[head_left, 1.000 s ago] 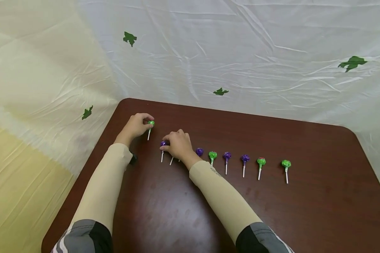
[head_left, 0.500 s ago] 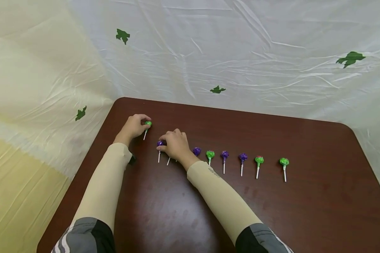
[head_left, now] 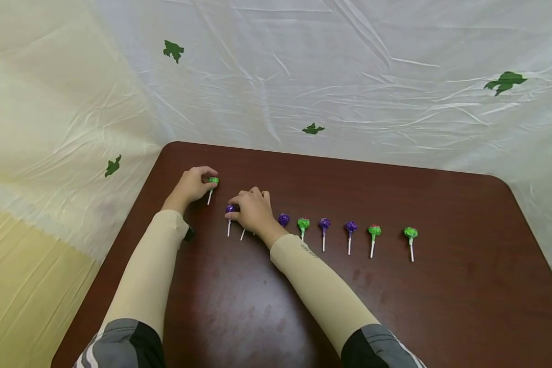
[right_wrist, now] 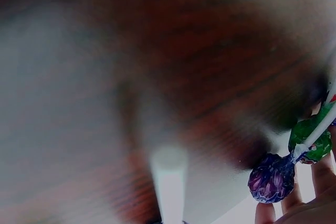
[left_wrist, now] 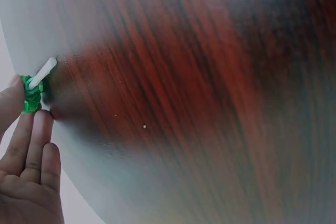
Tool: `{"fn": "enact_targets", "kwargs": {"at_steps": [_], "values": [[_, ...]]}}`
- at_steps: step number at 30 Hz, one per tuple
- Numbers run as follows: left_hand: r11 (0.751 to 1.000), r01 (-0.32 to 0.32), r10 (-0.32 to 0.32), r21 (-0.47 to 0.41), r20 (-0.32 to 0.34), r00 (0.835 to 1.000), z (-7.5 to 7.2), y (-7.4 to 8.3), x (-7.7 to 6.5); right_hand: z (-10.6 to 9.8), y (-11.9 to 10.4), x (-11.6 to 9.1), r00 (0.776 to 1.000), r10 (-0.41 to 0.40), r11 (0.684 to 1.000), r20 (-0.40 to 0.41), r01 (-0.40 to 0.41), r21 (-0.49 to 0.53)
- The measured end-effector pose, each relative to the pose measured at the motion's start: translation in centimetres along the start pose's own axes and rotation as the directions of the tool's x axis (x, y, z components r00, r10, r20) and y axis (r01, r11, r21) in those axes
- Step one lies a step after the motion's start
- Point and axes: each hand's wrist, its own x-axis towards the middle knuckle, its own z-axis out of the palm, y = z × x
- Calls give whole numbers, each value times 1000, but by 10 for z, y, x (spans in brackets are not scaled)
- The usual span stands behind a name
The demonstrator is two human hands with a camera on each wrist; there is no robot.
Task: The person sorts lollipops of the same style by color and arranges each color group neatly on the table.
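L grip (head_left: 191, 185) pinches grn lolly (head_left: 214, 180) & R grip (head_left: 254, 208) purp lolly (head_left: 230, 208).

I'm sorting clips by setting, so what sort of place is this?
Probably an indoor corner set up for filming, though I can't be sure: wrinkled pale sheeting covers the background, green patches dot it, and lollipops lie in a loose row on the brown table.

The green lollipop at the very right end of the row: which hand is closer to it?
Right. The right hand is well to the left of that green lollipop; the left hand is even farther left.
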Motion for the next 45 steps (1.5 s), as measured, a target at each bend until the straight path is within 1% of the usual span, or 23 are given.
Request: {"fn": "enact_targets", "kwargs": {"at_steps": [8, 14, 18, 21, 26, 29, 32, 36, 40, 45], "values": [[1000, -4, 4, -20, 6, 1000, 0, 0, 0, 0, 0, -1, 1000, -1, 1000, -1, 1, -2], [1000, -7, 7, -18, 13, 1000, 0, 2, -3, 1, 0, -3, 1000, -7, 1000, -8, 7, 5], [1000, 1, -1, -21, 11, 1000, 1, 3, -4, 2, -2, -6, 1000, -24, 1000, -17, 25, 8], [1000, -1, 1, -23, 12, 1000, 1, 5, -4, 0, -7, -10, 998, -52, 999, -21, 52, 14], [1000, -1, 1, -18, 14, 1000, -1, 5, -4, -2, -22, -21, 991, -133, 991, -24, 133, -4], [1000, 3, -2, -21, 15, 1000, -3, 5, -4, -1, -33, -32, 982, -187, 982, -23, 186, -38], [1000, 2, -2, -27, 23, 1000, -5, 7, -5, 2, -47, -45, 973, -231, 971, -23, 229, -64], [1000, 8, -7, -30, 33, 999, -8, 7, -6, 8, -65, -65, 961, -277, 959, -15, 276, -63], [1000, 7, -6, -24, 42, 999, -9, 6, -5, 14, -82, -81, 954, -301, 951, -10, 300, -70], [1000, 0, 1, -19, 43, 999, -9, 7, -3, 20, -91, -88, 963, -271, 960, -19, 268, -81]]}}
